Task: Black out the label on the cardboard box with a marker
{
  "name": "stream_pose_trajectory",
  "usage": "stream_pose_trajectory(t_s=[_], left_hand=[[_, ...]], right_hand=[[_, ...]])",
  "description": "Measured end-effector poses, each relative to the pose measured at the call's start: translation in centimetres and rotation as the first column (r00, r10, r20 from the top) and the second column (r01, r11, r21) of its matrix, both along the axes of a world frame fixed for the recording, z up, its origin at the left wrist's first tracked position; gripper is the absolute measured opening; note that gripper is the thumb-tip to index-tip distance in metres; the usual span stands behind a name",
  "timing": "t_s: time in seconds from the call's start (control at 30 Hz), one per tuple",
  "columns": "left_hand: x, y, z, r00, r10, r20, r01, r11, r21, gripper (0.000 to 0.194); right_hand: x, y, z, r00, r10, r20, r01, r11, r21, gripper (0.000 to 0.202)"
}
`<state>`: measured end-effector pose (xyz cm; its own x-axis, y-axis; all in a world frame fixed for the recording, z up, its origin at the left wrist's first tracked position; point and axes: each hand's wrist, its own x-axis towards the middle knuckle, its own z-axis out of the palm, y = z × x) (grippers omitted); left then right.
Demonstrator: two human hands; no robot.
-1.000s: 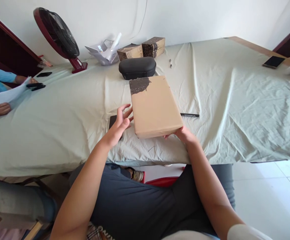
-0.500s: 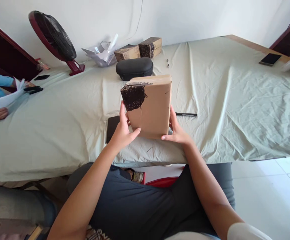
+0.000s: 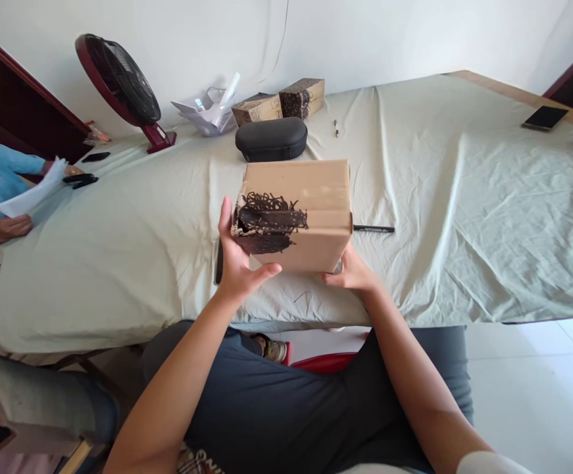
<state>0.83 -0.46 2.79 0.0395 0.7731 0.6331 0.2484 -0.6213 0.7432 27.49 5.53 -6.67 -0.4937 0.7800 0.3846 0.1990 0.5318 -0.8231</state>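
Observation:
A cardboard box [image 3: 316, 197] with black scribbles on its left part is between my two hands near the table's front edge. My left hand [image 3: 241, 266] holds its lower left corner, the thumb along the near face and a finger up the left side. At the lower right, my right hand [image 3: 349, 268] grips the box, its fingers partly hidden behind and under it. A black pen [image 3: 375, 229] lies to the right of the box. Mostly hidden behind my left hand is a dark flat object [image 3: 219, 263].
Behind the box are a black case [image 3: 271, 139], two scribbled boxes [image 3: 302, 97], a plastic bag with papers [image 3: 210, 118] and a red fan [image 3: 160, 137]. At the left, a person in blue holds papers [image 3: 34, 194]. A phone [image 3: 544, 118] lies far right.
The box has tilted, so its top face and more of the scribbled edge now show. Both hands still hold it. The view has shifted slightly, and the other person's papers have moved a little.

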Motion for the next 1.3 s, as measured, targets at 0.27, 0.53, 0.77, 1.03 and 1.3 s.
stream_pose_trajectory(t_s=[0.27,0.53,0.77,1.03,1.3], left_hand=[[-2.7,1.1,-0.2,0.998,-0.064,-0.02,0.063,0.996,-0.066,0.129],[-2.7,1.5,-0.5,0.995,-0.007,-0.103,0.001,0.998,-0.061,0.13],[-3.3,2.4,-1.3,0.994,-0.012,-0.113,-0.001,0.994,-0.109,0.133],[-2.8,2.3,-1.4,0.995,0.054,-0.086,-0.042,0.99,0.134,0.09],[-3.2,1.5,-0.2,0.952,0.212,-0.22,-0.167,0.964,0.205,0.075]], right_hand=[[0.5,0.0,0.3,0.987,0.149,0.056,-0.144,0.986,-0.088,0.134],[1.3,0.5,0.9,0.972,-0.234,0.012,0.234,0.972,0.003,0.09],[1.3,1.6,-0.3,0.741,-0.567,0.361,0.584,0.809,0.073,0.08],[0.5,0.9,0.4,0.599,-0.573,0.56,0.614,0.777,0.138,0.071],[0.8,1.0,1.3,0.528,-0.59,0.61,0.622,0.758,0.195,0.046]])
